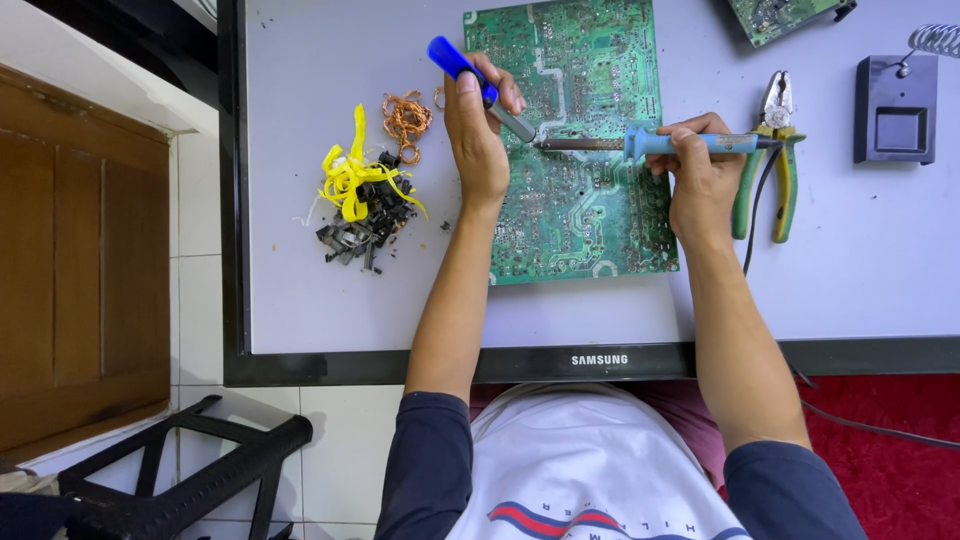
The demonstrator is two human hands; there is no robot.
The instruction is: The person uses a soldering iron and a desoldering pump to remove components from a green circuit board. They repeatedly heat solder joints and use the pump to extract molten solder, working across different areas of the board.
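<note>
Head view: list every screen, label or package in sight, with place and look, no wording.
Flat screen: lies face up as the work surface under the circuit board, pale grey panel, black frame.
Maker's mark: small white lettering, middle of the near frame edge.
No packages show.

**Hidden and cut off**

The second circuit board (780, 15) and the coiled stand (938, 38) run off the top edge. The right hand (700, 175) covers part of the pliers (770, 155). The parts in the dark scrap pile (362, 225) are too small to tell.
</note>
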